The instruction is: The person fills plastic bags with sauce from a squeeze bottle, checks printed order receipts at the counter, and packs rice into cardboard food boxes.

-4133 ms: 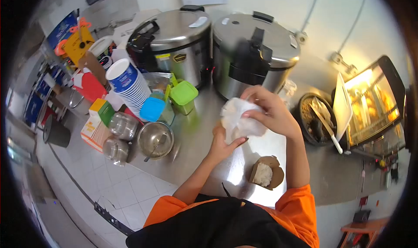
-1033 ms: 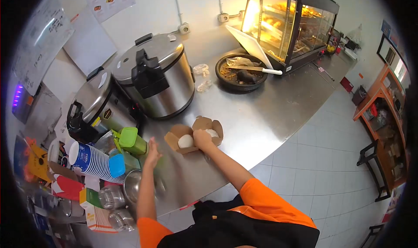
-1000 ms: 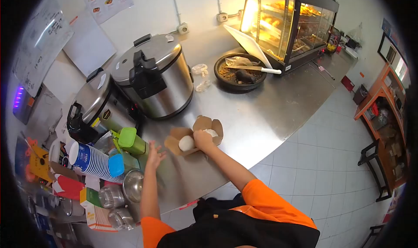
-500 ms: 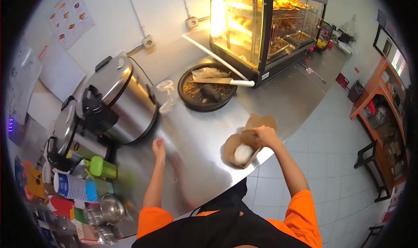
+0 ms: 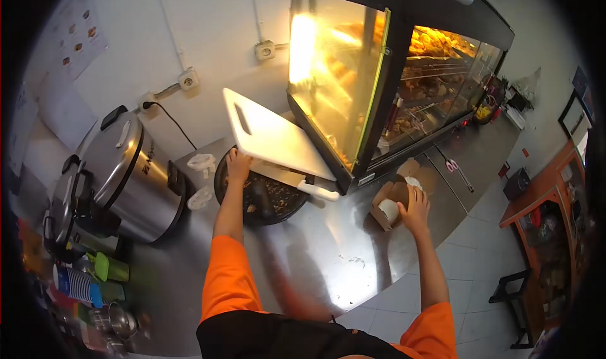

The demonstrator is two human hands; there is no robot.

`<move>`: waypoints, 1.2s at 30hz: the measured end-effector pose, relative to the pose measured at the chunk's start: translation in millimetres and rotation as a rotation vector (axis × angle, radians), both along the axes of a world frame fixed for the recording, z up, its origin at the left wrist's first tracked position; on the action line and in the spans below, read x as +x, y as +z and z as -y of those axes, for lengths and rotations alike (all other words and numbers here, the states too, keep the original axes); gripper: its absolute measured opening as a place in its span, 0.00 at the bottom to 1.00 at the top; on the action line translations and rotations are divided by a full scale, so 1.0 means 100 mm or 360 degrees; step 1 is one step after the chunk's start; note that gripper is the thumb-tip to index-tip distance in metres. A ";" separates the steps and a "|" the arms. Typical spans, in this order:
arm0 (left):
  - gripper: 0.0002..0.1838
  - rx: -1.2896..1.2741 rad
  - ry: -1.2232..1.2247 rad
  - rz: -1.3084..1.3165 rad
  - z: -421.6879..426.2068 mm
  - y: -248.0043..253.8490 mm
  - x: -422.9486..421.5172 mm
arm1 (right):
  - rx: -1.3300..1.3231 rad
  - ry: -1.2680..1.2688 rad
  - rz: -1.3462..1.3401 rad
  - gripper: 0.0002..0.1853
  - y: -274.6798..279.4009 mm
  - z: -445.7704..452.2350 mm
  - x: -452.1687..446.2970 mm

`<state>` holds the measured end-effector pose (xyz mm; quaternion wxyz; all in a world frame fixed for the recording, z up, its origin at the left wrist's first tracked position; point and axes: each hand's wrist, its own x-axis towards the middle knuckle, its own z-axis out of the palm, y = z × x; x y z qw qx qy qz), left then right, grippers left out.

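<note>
My left hand (image 5: 238,166) reaches over the dark stone mortar (image 5: 278,215), fingers curled down near its rim beside the tip of a knife (image 5: 287,177). What those fingers hold, if anything, is hidden. The white-handled knife lies across the mortar, above a dark pestle (image 5: 259,195). My right hand (image 5: 415,211) grips the side of an open brown paper food box (image 5: 380,212), thumb inside and fingers over the wall. A white mound, which looks like rice, sits in the box. Behind the knife, a white cutting board (image 5: 274,135) leans against the display case.
A lit glass food warmer (image 5: 394,106) stands at the back. Rice cookers (image 5: 136,176) are on the left, with stacked cups (image 5: 72,282) nearer me. Crumpled clear plastic (image 5: 201,181) lies by the mortar. Pink-handled scissors (image 5: 452,165) rest near the counter's right edge.
My left hand has moved forward from above the counter to the mortar. My right hand has moved the box away from the front edge, toward the food warmer. The view has shifted forward.
</note>
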<state>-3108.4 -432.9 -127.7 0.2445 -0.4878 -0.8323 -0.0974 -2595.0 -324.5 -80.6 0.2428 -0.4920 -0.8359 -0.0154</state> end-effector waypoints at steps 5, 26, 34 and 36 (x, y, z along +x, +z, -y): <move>0.08 0.0266 -0.0097 0.0177 0.37 0.65 0.89 | -0.0501 0.0436 -0.0790 0.13 -0.25 0.87 0.31; 0.19 -0.0816 -0.2110 0.0854 -0.94 1.10 7.81 | -0.0443 0.0451 -0.1261 0.24 0.14 0.07 3.17; 0.20 0.0452 -0.2784 0.1048 -1.70 1.16 9.48 | -0.0482 0.0391 -0.2742 0.29 0.18 -1.01 5.55; 0.19 0.0392 -0.2596 0.1493 -2.05 1.08 9.95 | -0.0384 0.0521 -0.3110 0.28 0.08 -1.26 6.01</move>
